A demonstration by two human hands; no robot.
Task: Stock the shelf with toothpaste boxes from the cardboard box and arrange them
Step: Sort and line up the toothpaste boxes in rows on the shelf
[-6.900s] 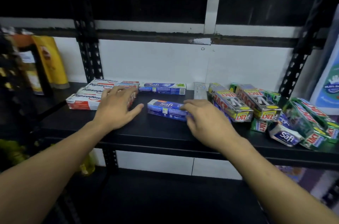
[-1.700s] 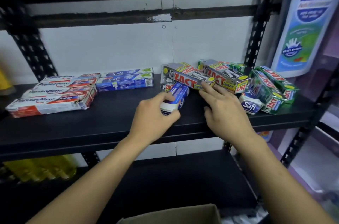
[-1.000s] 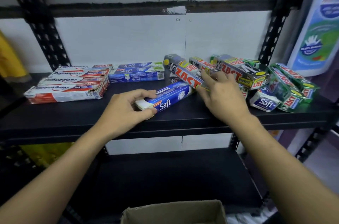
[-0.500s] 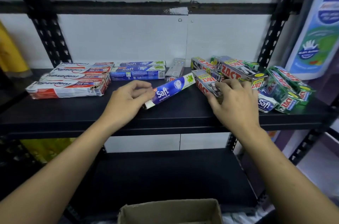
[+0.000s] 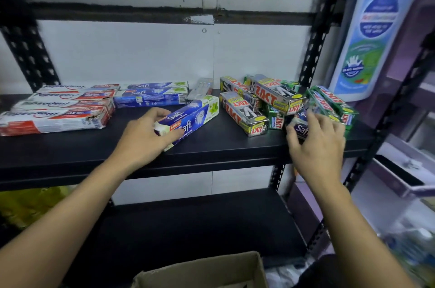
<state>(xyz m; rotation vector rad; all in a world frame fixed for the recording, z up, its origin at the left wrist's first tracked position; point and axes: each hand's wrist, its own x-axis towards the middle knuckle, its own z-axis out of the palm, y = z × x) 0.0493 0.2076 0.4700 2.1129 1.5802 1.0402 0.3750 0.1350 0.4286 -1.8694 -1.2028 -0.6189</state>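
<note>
Shelf (image 5: 211, 151) carries all the stock, grouped by brand. Cardboard box (image 5: 202, 271) sits below at the near edge of view, contents not visible. Pepsodent stack (image 5: 58, 108) is far left, squared up, looks done. Zact pile (image 5: 270, 104) on the right is a jumble with boxes crossing, needs sorting. Safi row (image 5: 150, 95) lies flat, far-centre by the wall. Left hand (image 5: 143, 139): fingers wrapped round the near end of the angled Safi box (image 5: 195, 115), likely to swing it parallel to that row. Right hand (image 5: 315, 141): fingers curl round a stray Safi box (image 5: 300, 128) wedged in the Zact pile, probably extracting it. Blurred, so grip depth is unclear.
</note>
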